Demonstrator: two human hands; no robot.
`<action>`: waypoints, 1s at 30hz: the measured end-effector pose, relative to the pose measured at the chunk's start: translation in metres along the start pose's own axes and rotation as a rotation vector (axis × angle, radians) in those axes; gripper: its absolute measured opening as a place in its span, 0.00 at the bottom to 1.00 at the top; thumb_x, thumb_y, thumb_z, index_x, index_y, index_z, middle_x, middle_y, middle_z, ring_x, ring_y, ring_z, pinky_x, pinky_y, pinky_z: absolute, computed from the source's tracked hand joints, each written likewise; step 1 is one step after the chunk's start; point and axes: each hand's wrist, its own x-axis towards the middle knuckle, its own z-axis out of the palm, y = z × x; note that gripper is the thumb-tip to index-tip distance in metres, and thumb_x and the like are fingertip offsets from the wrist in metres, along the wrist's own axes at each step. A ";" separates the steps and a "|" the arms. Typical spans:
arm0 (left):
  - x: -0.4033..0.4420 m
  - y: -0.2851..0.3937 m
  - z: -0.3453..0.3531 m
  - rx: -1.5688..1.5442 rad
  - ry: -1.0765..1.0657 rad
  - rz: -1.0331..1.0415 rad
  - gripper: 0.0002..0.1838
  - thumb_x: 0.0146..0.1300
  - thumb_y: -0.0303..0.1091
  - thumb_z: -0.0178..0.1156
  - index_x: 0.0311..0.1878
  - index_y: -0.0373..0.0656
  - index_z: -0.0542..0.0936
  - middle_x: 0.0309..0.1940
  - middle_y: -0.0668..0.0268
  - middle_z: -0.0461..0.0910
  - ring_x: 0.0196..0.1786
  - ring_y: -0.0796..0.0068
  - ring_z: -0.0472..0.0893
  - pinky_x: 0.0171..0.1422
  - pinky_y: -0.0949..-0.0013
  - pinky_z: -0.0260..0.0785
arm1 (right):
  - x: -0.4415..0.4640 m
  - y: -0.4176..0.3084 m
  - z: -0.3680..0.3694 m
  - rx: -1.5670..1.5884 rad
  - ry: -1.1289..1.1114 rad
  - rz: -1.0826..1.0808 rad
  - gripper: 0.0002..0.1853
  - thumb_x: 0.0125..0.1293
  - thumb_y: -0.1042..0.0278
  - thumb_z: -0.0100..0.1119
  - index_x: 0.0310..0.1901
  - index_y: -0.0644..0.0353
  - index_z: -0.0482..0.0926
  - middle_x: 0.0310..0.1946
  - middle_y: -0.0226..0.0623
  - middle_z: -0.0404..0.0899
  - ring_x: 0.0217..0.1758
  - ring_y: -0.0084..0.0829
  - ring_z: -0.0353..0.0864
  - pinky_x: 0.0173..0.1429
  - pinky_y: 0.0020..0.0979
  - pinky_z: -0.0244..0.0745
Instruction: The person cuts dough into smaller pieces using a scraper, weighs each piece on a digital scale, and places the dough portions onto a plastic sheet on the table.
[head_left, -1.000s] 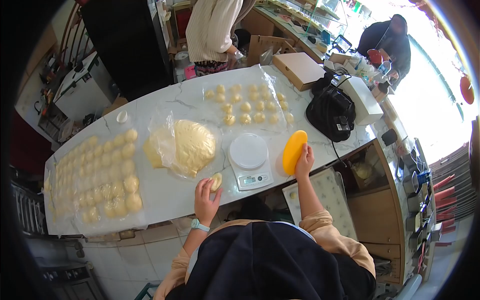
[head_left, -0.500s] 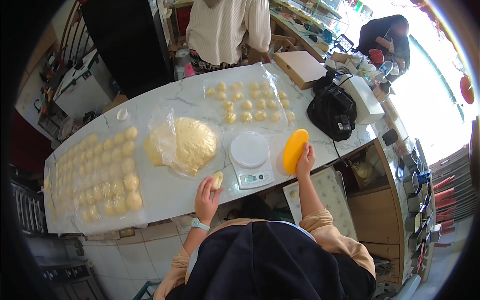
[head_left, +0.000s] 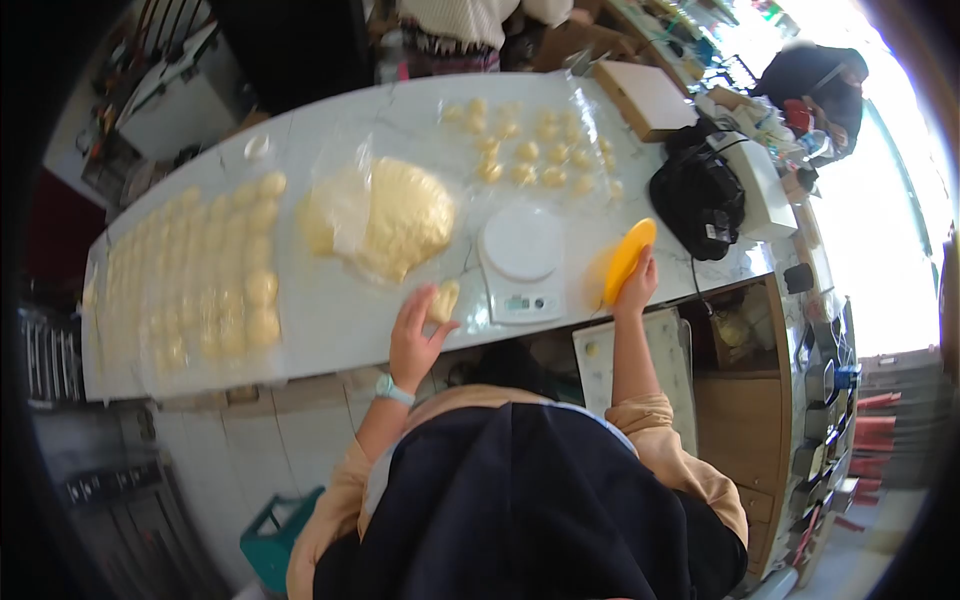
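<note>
Left grip point(head_left: 412, 338): we have it curled on the dough piece point(head_left: 444, 302), fingers along its left side and far end, thumb toward its near right side. Piece sits near the front edge of the surface point(head_left: 345, 322); we cannot tell whether it touches down or is held just above.

Main relation: scale point(head_left: 522, 306) lies directly to the right of the piece, its round plate point(head_left: 521, 243) to the right and farther from our body. A narrow gap parts piece and scale. We judge the left grip nearer to the scale than the right one, which lies beyond the scale's other side.

Long axis of the piece, as far as blur lets us read it, runs away from us with a slight lean to the right, so it points past the big dough point(head_left: 412, 215) rather than straight at the plate. Big dough lies beyond the piece and to its left, partly under plastic point(head_left: 350, 215).

Right grip point(head_left: 638, 288): we have it closed on the yellow scraper point(head_left: 629, 262), which is tipped up, long axis slanting away and to the right. Black bag point(head_left: 700, 190) just beyond it.

Farther out, we note small dough balls point(head_left: 527, 151) past the scale, and rows of larger balls point(head_left: 262, 288) well to the left.
</note>
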 end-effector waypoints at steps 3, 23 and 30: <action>-0.004 -0.007 -0.003 -0.019 0.031 -0.095 0.24 0.47 0.29 0.72 0.49 0.38 0.78 0.47 0.55 0.79 0.51 0.56 0.78 0.54 0.62 0.73 | -0.024 -0.039 0.037 0.094 -0.102 0.061 0.16 0.70 0.58 0.54 0.51 0.60 0.70 0.39 0.30 0.77 0.39 0.19 0.77 0.42 0.22 0.73; -0.014 -0.018 -0.007 -0.597 -0.120 -0.604 0.10 0.59 0.32 0.64 0.42 0.38 0.77 0.43 0.61 0.79 0.41 0.78 0.78 0.41 0.71 0.72 | -0.156 -0.011 0.124 -0.540 -0.770 -0.473 0.16 0.65 0.68 0.57 0.49 0.65 0.66 0.39 0.52 0.79 0.36 0.50 0.81 0.36 0.41 0.76; 0.070 0.029 0.036 -1.192 -0.356 -0.822 0.18 0.67 0.38 0.57 0.52 0.34 0.75 0.51 0.59 0.76 0.45 0.73 0.79 0.50 0.71 0.72 | -0.099 -0.077 0.099 -0.475 -0.186 -0.418 0.24 0.66 0.59 0.58 0.55 0.65 0.64 0.46 0.42 0.73 0.50 0.30 0.73 0.54 0.30 0.69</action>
